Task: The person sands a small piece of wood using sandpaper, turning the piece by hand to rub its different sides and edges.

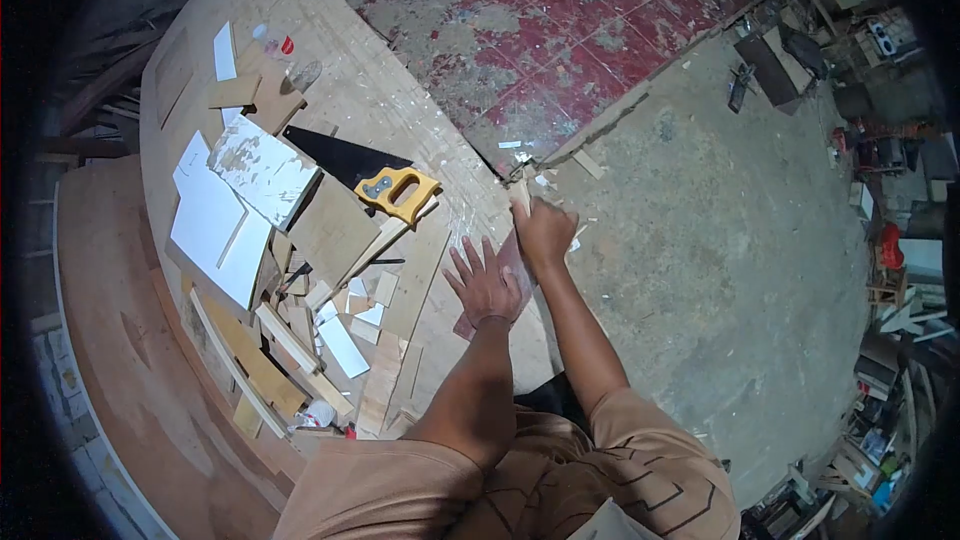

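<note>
Palm-down, the left hand (484,287) lies splayed on a reddish board (511,254), the right hand (546,232) curled round pale wood (519,193).

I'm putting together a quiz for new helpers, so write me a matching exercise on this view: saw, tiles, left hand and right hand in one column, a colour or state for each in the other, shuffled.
Things:
1. Saw
2. Tiles
3. Left hand
4. Right hand

Colours and states:
A. Flat and spread
B. Dark red, smeared with dirt
C. Curled, at the edge of the table
D. Dark blade, yellow handle

Right pairs: 1-D, 2-B, 3-A, 4-C
</note>
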Motion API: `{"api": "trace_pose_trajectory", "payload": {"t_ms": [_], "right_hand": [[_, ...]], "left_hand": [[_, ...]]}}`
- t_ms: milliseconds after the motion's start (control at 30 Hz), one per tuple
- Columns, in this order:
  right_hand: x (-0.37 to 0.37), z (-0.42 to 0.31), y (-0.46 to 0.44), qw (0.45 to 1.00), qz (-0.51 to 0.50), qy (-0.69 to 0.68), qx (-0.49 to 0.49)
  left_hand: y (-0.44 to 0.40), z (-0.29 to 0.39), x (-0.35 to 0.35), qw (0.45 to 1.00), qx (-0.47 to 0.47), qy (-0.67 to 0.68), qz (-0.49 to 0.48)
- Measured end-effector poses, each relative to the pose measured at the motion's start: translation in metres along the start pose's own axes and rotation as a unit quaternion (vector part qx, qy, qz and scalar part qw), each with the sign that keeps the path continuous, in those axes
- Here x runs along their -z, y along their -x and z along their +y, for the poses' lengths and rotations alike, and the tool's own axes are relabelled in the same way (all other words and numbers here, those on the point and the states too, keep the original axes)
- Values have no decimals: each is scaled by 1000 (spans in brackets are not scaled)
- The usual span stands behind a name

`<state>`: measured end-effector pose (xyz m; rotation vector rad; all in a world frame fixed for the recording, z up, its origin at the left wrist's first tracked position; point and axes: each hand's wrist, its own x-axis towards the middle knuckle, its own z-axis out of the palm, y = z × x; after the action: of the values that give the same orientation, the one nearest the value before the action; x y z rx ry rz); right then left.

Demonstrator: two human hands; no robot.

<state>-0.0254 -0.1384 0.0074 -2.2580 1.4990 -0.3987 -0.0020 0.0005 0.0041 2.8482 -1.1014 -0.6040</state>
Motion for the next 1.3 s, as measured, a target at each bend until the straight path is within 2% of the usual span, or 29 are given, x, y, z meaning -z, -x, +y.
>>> {"api": "trace_pose_trajectory", "payload": {"t_ms": [67,167,233,367,433,533,667,700,767,833,933,1067,1167,1300], "right_hand": [[1,11,31,1000,8,24,11],[20,20,85,998,-21,44,-26],[30,24,105,997,-71,2,-44],[14,14,67,998,-55,12,-18],[6,1,33,1000,8,27,4],[5,-11,8,1000,-14,9,12],[6,4,41,1000,9,19,-2],[2,13,58,996,70,37,36],[12,22,95,999,-20,47,-6],[22,25,116,999,-19,33,-4],[17,25,109,1000,-6,16,5],[-3,5,44,999,32,17,-7],[0,-11,8,1000,2,12,-19],[4,2,39,1000,5,2,-25]], "left_hand": [[-2,2,2,1000,-2,0,-2],[-3,6,7,1000,7,5,-6],[-1,6,8,1000,14,-12,5],[0,6,12,1000,13,15,-7],[-1,6,13,1000,10,17,-23],[-2,3,4,1000,6,20,-10],[-2,4,8,1000,4,15,-14],[-1,4,10,1000,5,18,-17],[-1,5,10,1000,6,22,-20],[0,5,6,1000,14,-18,7],[-1,5,7,1000,13,-7,2],[1,5,3,1000,12,-6,20],[-2,5,8,1000,13,17,-15],[-2,4,4,1000,10,4,-2]]}}
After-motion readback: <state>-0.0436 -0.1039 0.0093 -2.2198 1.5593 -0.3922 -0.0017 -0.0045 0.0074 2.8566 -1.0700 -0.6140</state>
